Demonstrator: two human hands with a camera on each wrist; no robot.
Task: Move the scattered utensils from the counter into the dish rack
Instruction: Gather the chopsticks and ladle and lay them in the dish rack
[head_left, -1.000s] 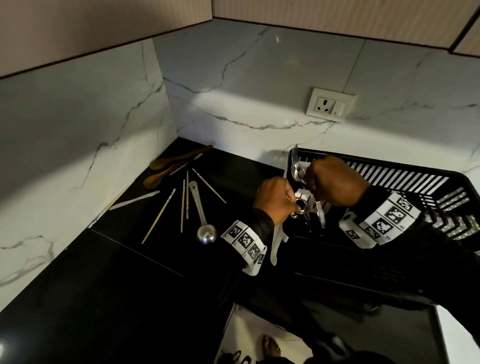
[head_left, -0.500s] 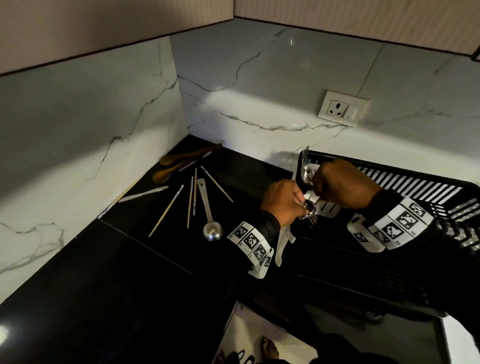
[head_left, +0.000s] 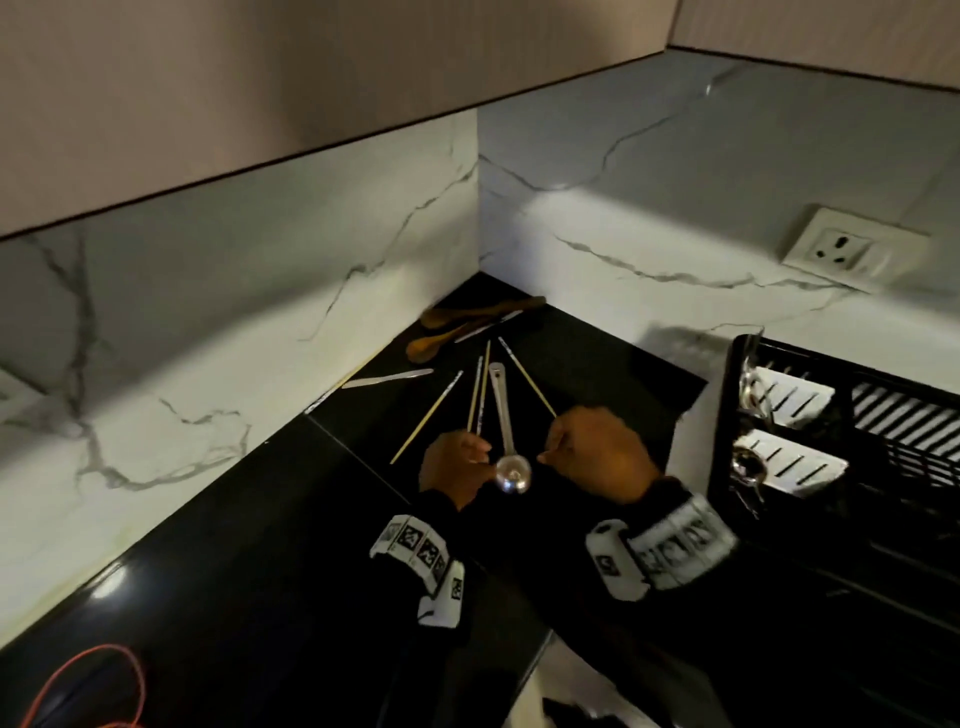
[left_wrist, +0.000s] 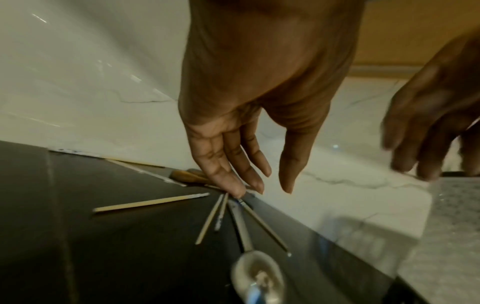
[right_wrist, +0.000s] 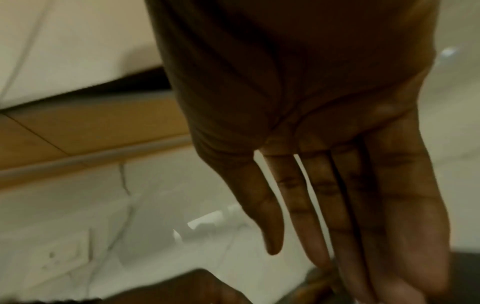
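- Where the glossy black bench (head_left: 218, 545) meets the white marble-look wall, two hands hang low over the scattered utensils, and neither holds anything.
- On the left hand (head_left: 454, 470) the fingers (left_wrist: 235, 164) are straight and loose, pointing down at the sticks; from the left wrist view I cannot tell whether the tips touch one.
- On the right hand (head_left: 602, 452) the fingers (right_wrist: 324, 205) are likewise stretched out and relaxed, above the bench just right of the scoop.
- One long-handled round steel measuring scoop (head_left: 506, 431) lies flat between the two hands, bowl toward the person.
- Four thin pale wooden chopsticks (head_left: 426, 418) fan out around its handle: one to the left, two side by side, one to the right with its near end by the right hand.
- One flat white plastic knife-like piece (head_left: 387, 379) lies nearer the left wall.
- Two brown wooden spoons (head_left: 480, 314) lie in the corner with a thin pale utensil beside them; blur hides its kind.
- One black slatted plastic dish rack (head_left: 727, 415) stands at the right, cut off by the picture edge; it has two white slotted cutlery holders (head_left: 789, 397) with shiny metal pieces by them, too dim to count.
- One white wall socket (head_left: 852, 249) sits above the rack, and one orange cable (head_left: 93, 680) loops at the lower left corner.
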